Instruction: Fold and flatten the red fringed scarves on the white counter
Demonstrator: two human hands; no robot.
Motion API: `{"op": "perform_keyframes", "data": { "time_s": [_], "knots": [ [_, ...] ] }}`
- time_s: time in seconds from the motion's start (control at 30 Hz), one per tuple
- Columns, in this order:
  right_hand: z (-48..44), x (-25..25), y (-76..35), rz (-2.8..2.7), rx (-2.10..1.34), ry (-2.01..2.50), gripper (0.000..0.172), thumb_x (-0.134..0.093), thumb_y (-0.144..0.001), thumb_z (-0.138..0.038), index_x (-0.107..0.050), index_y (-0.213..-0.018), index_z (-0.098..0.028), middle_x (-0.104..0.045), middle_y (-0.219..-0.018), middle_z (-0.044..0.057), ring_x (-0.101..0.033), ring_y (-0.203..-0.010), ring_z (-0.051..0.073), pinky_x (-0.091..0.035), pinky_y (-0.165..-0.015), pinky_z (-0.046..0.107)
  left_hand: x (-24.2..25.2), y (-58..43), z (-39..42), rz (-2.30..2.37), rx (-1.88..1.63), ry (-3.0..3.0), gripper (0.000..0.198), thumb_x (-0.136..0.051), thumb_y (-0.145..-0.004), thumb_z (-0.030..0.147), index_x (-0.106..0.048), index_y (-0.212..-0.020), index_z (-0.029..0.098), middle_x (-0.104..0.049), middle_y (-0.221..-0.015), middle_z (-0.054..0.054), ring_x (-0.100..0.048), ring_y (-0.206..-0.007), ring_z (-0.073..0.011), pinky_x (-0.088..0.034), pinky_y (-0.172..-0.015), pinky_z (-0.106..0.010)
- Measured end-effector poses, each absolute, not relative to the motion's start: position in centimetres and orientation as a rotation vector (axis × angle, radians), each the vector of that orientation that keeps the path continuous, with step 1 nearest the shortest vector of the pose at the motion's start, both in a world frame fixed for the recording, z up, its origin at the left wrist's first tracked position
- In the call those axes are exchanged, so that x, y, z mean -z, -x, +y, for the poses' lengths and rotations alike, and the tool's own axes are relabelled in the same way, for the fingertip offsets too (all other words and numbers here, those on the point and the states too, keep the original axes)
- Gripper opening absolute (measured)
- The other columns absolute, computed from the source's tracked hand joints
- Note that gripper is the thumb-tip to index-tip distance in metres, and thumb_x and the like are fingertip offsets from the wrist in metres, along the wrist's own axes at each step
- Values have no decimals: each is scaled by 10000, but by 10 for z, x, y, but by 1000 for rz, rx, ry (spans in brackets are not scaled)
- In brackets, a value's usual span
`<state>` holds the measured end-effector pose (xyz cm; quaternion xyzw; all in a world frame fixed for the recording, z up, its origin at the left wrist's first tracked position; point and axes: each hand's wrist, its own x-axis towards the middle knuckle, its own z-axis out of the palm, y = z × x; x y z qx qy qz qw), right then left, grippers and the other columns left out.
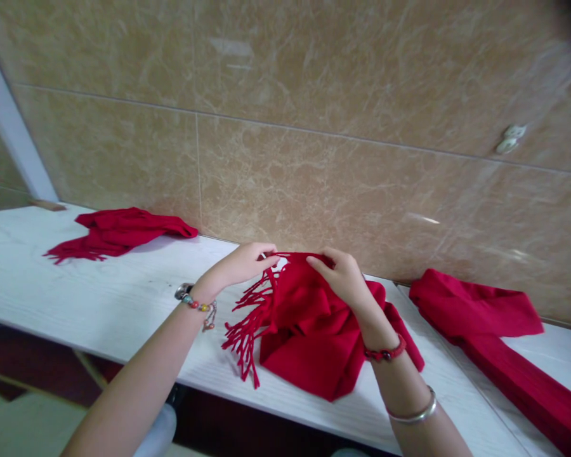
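A red fringed scarf [309,343] lies bunched on the white table in front of me, its tassels spread toward the left. My left hand [247,262] pinches the fringe at the scarf's upper left corner, thumb and fingers together. With fingers closed over the far edge, my right hand [340,273] grips the same scarf a little farther right. Between the two hands the edge is raised and runs roughly straight. Part of the scarf's right side is hidden behind my right forearm.
Another red scarf [128,230] with fringe lies crumpled at the far left. A third red cloth [480,311] stretches along the right side. The white table [137,304] meets a brown marble-patterned wall [323,178], which carries a small cat-shaped hook [511,139].
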<state>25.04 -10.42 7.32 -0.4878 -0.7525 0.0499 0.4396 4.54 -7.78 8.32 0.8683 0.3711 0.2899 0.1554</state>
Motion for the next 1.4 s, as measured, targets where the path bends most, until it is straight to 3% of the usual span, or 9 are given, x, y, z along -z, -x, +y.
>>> {"op": "perform_keyframes", "data": {
  "time_s": [0.13,0.27,0.53,1.13,1.27,1.4],
  "knots": [
    [-107,-71,-242,-1942,-108,1221,130,-537,-766,-240,-658,-776,-193,-688,-768,25,-611,-722,173,-433,-664,259,-82,-53,-84,995,-923,-2471,319,-556,-779,316,-541,-1060,166,-620,-1003,-48,-561,-875,-153,-411,-768,-247],
    [-112,-73,-235,-1967,-74,1230,114,-559,-756,-231,-667,-777,-202,-693,-762,24,-618,-699,167,-439,-647,250,-86,-61,-91,999,-935,-2515,166,-505,-815,270,-618,-858,156,-646,-829,-12,-560,-742,-133,-400,-693,-229],
    [-112,-73,-237,-1965,-2,1038,86,-578,-747,-204,-660,-770,-192,-695,-764,21,-631,-721,163,-462,-679,250,-87,-57,-90,1051,-913,-2630,247,-420,-862,236,-625,-750,157,-652,-747,-6,-564,-688,-128,-377,-634,-216],
    [-106,-68,-246,-2042,67,1082,87,-595,-740,-146,-661,-768,-196,-698,-766,23,-637,-726,164,-461,-671,249,-109,-29,-99,1396,-1021,-2790,264,-394,-874,238,-634,-786,173,-666,-796,-24,-584,-736,-146,-396,-681,-246],
    [-105,-65,-242,-2063,79,1081,90,-590,-747,-139,-663,-757,-191,-699,-754,24,-638,-710,157,-461,-668,243,-109,-9,-95,1621,-874,-2782,292,-361,-885,248,-623,-794,158,-659,-802,-52,-580,-739,-167,-401,-679,-273],
    [-106,-63,-233,-2075,117,1079,126,-583,-733,-100,-665,-751,-194,-700,-766,24,-640,-737,158,-460,-700,246,-100,-11,-96,1613,-705,-2828,263,-407,-869,287,-598,-976,142,-635,-963,-88,-571,-891,-202,-407,-787,-304]
  ]
}}
